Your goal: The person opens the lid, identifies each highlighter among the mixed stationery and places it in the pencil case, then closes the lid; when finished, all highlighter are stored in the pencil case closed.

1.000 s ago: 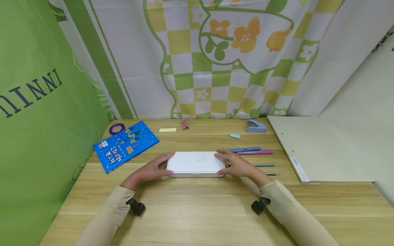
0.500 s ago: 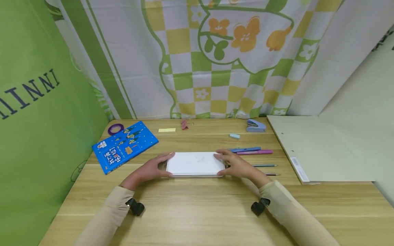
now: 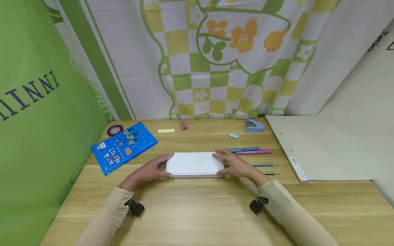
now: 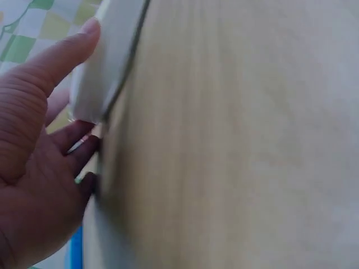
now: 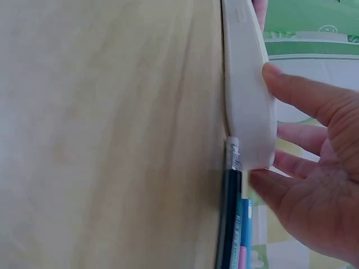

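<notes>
A flat white pencil case (image 3: 194,164) lies across the middle of the wooden table. At its left end my left hand (image 3: 153,168) holds it, thumb on the near corner and fingers at the far one. My right hand (image 3: 237,165) grips the opposite end the same way. The left wrist view has the thumb (image 4: 78,47) against the side of the case (image 4: 101,84), the other fingers around its end. In the right wrist view, the thumb (image 5: 291,87) rests along the case's edge, and a dark pencil (image 5: 228,213) points at its lower corner.
Blue and pink pens (image 3: 253,152) and two pencils (image 3: 264,165) lie right of the case. Behind are an eraser (image 3: 233,136), stapler (image 3: 254,125), pink binder clip (image 3: 183,125) and yellow notes (image 3: 166,131). A blue book (image 3: 124,147), purple tape (image 3: 115,130) and large board (image 3: 320,150) flank them.
Both hands keep their hold on the pencil case's ends. A narrower strip of its front side shows now than a second ago. The whole view has shifted slightly.
</notes>
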Tool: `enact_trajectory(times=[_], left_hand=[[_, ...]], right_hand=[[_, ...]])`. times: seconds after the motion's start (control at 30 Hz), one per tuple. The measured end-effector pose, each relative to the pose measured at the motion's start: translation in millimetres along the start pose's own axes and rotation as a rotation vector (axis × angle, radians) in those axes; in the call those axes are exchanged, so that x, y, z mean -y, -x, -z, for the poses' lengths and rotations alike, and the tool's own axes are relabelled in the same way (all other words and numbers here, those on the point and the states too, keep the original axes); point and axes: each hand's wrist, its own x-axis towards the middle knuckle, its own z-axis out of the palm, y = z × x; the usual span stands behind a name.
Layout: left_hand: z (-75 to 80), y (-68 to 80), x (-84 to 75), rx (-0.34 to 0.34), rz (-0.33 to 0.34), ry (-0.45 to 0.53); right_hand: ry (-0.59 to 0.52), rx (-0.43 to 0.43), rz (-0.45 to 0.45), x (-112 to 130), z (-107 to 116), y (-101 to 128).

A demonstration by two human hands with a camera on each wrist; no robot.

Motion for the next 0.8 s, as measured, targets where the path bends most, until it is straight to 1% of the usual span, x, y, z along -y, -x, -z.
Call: enact_trajectory(times=[0.13,0.23,0.3,0.37,0.4,0.47,0.5,0.57,0.63,0.7,0.8], left_hand=[[7.6,-2.3,-5.5,0.054,-0.018,-0.031],[20.8,-0.8,-15.1,0.093,-0.017,-0.058],[32.4,5.2,-22.7,0.116,0.017,-0.082],[45.3,14.7,-31.2,0.133,0.061,-0.106],[50.7,19.5,-34.8,0.13,0.081,-0.124],[60.4,28.8,-43.3,0.085,0.103,-0.191],[64.1,33.0,-47.5,0.049,0.106,-0.228],[69.6,39.8,-56.9,-0.043,0.092,-0.3],[71.8,43.7,-66.0,-0.147,0.059,-0.386],[70.9,45.5,-73.9,-0.248,0.01,-0.471],[63.1,43.3,-80.8,-0.377,-0.074,-0.586]], right_hand=[[-0.076,0.016,-0.021,-1,9,3],[-0.13,-0.006,-0.051,-4,22,11],[-0.111,-0.05,-0.059,-7,34,19],[-0.066,-0.103,-0.076,-9,48,29],[-0.032,-0.133,-0.086,-10,56,35],[0.054,-0.188,-0.123,-10,72,47],[0.099,-0.209,-0.152,-9,80,54],[0.173,-0.246,-0.212,-8,94,67],[0.252,-0.288,-0.258,-7,107,79],[0.304,-0.331,-0.293,-8,116,90],[0.372,-0.391,-0.315,-12,123,103]])
